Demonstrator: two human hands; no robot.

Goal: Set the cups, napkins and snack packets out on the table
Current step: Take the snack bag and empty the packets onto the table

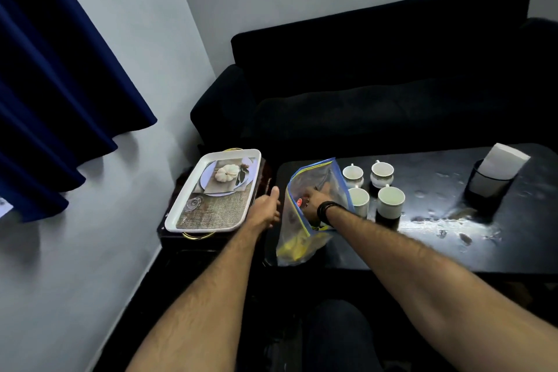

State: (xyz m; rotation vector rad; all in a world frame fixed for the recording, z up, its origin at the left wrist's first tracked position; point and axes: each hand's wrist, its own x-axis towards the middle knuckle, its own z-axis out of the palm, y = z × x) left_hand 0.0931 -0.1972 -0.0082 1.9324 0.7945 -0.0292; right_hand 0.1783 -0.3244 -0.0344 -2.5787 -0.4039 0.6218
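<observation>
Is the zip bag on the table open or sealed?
Open: the zip bag's mouth gapes, and the right hand reaches inside it.

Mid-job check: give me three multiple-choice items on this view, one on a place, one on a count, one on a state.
1. Where is the right hand?
A. inside the zip bag
B. on the tray
C. on the napkin holder

2. How many cups stand on the table?
A. two
B. four
C. six

3. The tray holds:
A. cups
B. packets
C. nothing

Key: 1 A, the hand reaches into the bag's open mouth; 2 B, four white cups cluster beside the bag; 3 C, only its printed picture shows.
</observation>
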